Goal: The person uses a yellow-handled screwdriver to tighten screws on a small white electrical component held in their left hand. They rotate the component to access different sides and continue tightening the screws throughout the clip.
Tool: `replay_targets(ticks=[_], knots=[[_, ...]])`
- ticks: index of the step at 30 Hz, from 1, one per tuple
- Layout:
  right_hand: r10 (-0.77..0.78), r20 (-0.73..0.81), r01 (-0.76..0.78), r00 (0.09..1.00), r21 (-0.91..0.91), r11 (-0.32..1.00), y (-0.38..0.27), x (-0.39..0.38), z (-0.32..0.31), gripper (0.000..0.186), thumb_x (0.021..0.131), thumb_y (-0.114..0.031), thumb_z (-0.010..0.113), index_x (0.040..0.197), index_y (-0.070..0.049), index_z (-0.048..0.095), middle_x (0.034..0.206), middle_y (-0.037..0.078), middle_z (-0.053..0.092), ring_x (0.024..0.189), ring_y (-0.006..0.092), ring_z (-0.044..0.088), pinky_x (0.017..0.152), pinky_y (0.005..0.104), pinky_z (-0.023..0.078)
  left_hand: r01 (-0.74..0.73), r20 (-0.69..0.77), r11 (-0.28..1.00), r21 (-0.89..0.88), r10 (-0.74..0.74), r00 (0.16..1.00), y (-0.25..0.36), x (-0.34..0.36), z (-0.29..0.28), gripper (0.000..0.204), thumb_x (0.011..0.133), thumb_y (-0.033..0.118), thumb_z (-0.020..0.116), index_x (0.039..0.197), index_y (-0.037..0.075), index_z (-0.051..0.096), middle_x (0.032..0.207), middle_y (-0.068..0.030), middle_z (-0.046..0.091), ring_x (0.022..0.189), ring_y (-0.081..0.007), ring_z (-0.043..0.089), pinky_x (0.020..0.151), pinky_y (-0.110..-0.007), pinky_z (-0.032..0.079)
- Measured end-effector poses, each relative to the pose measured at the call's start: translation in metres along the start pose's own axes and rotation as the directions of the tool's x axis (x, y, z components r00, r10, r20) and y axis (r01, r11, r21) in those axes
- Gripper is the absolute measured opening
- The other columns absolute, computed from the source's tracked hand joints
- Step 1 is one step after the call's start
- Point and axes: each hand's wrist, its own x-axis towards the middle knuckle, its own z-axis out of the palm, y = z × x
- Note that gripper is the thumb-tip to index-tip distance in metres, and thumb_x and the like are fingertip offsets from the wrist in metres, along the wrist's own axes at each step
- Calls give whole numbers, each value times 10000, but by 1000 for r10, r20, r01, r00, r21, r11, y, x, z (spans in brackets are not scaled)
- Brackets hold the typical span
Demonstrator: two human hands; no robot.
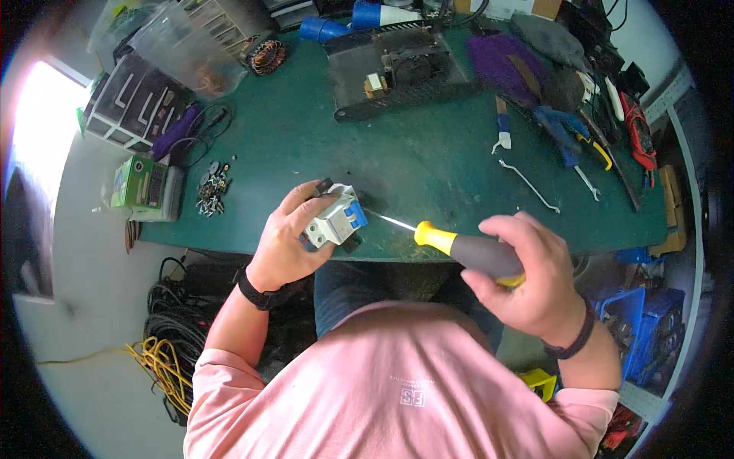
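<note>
While the left hand point(287, 241) had its fingers clamped around the small white breaker-type module point(330, 226) near the front edge of the green bench point(279, 157), the right hand point(544, 281) had the screwdriver point(489, 256), fingers curled around the back of its fat grey-and-yellow handle. Thumb and index looked spread across the handle, and honestly I couldn't tell how tight that grip was.

So, what worried me? Mainly a slip. The shaft point(396, 222) pointed left at the side with the blue levers point(355, 214), and its tip looked right beside them, but I couldn't tell if it was touching anything. With the module held by hand and no vise on it, I figured a hard push could twist it, and the tip could skid off toward the left fingers or gouge those levers. Coming in at an angle wouldn't help either; a driver that isn't lined up straight tends to climb out and chew up whatever it's in.

Second thing: the module sat close to the bench's near edge, with the person's lap point(336, 294) just past it. If the left hand lost hold, it could drop off that side. And any tiny part popping loose might get mixed up with the heap of loose hardware point(212, 189) on the left, imo.
</note>
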Motion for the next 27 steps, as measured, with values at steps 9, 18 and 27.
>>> replay_targets(ticks=[9,18,27], knots=[[254,4,-250,967,188,950,-1,1,2,528,906,-347,664,1250,10,482,747,112,578,628,225,555,580,329,442,-77,-163,989,-127,56,985,-8,-13,9,617,626,18,779,1184,29,515,1275,-225,493,1111,-400,559,897,-419,499],[335,-70,-282,940,396,874,13,-6,18,466,835,-161,696,1224,-8,489,906,58,544,767,121,501,718,241,417,29,-233,949,-315,-107,967,-14,-27,16,502,627,-8,764,1097,24,589,1195,-167,579,1046,-283,616,835,-332,528],[301,-121,-245,946,339,908,32,-7,24,458,848,-176,675,1235,-23,485,851,28,540,693,93,502,631,231,408,72,-210,909,-410,-171,963,-15,-25,15,530,651,-22,757,1156,43,610,1217,-142,590,1094,-250,612,863,-321,542]])
